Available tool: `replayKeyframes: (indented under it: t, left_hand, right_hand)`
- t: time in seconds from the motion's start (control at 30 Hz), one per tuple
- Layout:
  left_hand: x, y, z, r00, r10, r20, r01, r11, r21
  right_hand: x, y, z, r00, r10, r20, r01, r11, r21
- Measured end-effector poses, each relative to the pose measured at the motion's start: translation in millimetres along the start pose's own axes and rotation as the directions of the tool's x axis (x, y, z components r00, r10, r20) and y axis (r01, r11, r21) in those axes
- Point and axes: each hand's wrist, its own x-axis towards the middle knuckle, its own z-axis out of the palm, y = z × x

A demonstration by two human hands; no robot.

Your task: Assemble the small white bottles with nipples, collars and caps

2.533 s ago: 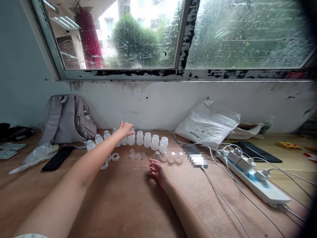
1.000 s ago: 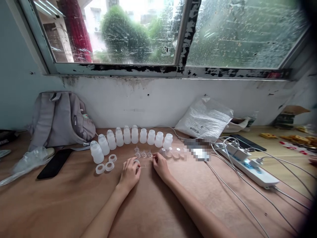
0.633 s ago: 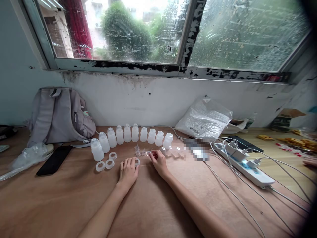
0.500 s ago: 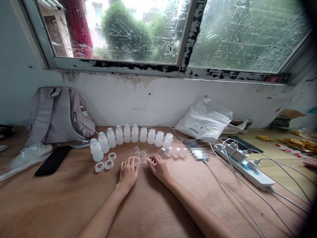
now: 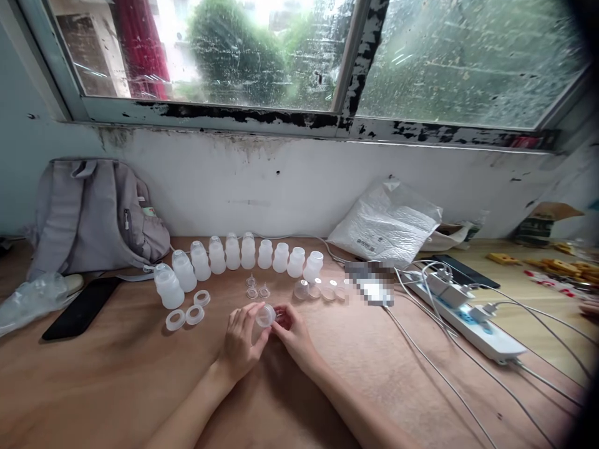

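Observation:
My left hand point(image 5: 241, 340) and my right hand point(image 5: 294, 330) meet over the wooden table point(image 5: 116, 386). The left hand's fingers pinch a white plastic ring point(image 5: 265, 315). My right hand's fingertips press a small clear nipple point(image 5: 279, 313) against that ring. Behind the hands a curved row of small white bottles point(image 5: 234, 252) stands near the wall. In front of the row lie clear nipples point(image 5: 257, 289), clear caps point(image 5: 322, 289) and two white rings point(image 5: 185, 317).
A grey backpack point(image 5: 93, 215) leans on the wall at left, with a black phone point(image 5: 77, 308) and a plastic bag point(image 5: 32, 299) before it. A white bag point(image 5: 388, 227), a power strip point(image 5: 468, 318) with cables and another person's hand point(image 5: 590, 307) lie at right.
My left hand came back from the bottle row and picked a ring off the table. My right hand took a nipple from the row of nipples. Both hands lifted and came together.

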Motion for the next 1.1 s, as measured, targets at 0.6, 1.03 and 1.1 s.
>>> replayKeyframes:
  t: [0.6,1.03,1.1]
  left_hand:
    - [5.8,-0.1,-5.9,0.942,-0.242,0.233,0.323,0.844,-0.429]
    - [7.4,6.4,-2.7,0.788,-0.334,0.517,0.600,0.232,-0.765]
    - [7.0,6.2,-1.8,0.774,-0.334,0.538,0.616,0.201,-0.762]
  right_hand:
    - [-1.5,-14.5,-3.1,0.993,0.085,0.082,-0.103,0.962,0.254]
    - [4.0,-5.8,-7.5,0.978,0.201,0.062,-0.208,0.969,0.134]
    - [3.9,-1.9,-7.0,0.978,0.202,0.049,-0.207,0.972,0.115]
